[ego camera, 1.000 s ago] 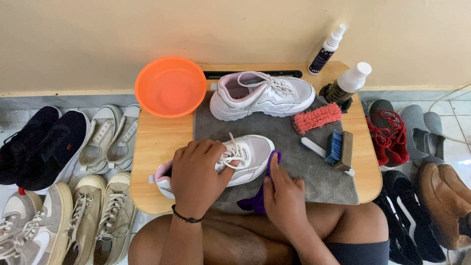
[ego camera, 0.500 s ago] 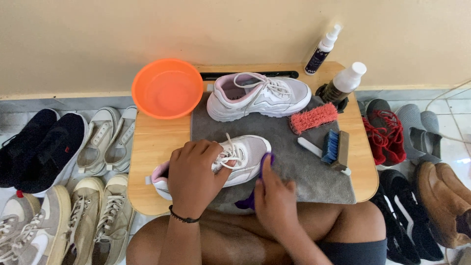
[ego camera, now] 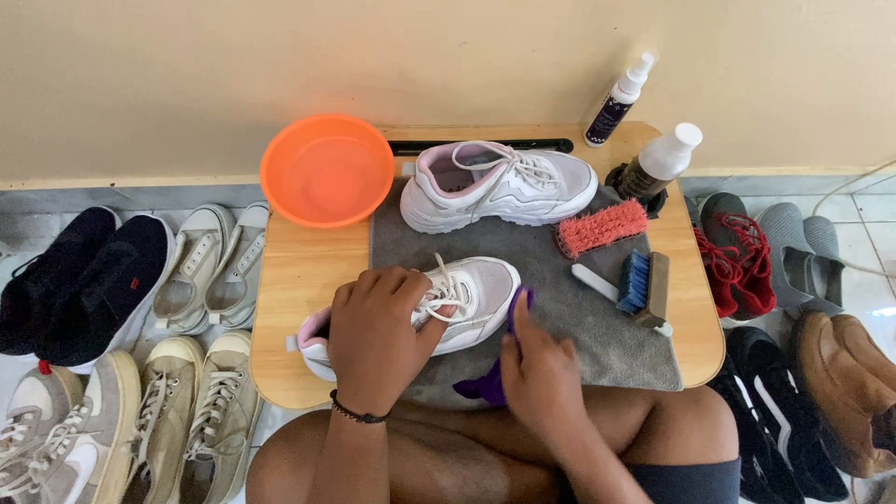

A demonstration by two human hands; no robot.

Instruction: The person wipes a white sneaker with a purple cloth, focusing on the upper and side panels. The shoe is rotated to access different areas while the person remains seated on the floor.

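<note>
Two hands work on one white sneaker (ego camera: pixel 467 299) that lies on the grey mat (ego camera: pixel 597 336) in the near half of the low wooden tabletop (ego camera: pixel 299 280), toe pointing right and heel toward the left edge. The left hand (ego camera: pixel 378 336) lies over the shoe's middle, fingers curled down around the collar and laces, so the shoe is pinned flat and cannot slide under rubbing. The right hand (ego camera: pixel 537 369) is closed around a purple cloth (ego camera: pixel 495 373), pressing a fold of it against the toe-side wall of the sneaker; a corner of the cloth hangs off toward the person's lap.

Its mate, a second white sneaker (ego camera: pixel 499 182), stands upright at the back of the mat, out of the way of the rubbing yet within reach. An orange basin (ego camera: pixel 327 168) sits at the back left corner, half off the mat, close enough for dipping without wetting the shoes. To the right lie a red-bristled brush (ego camera: pixel 602 227) and a blue-bristled brush (ego camera: pixel 644 285), both on the right hand's side. A spray bottle (ego camera: pixel 618 101) and a white-capped bottle (ego camera: pixel 658 163) stand at the rear right. Other pairs of shoes line the floor (ego camera: pixel 877 224) on both sides of the tabletop
</note>
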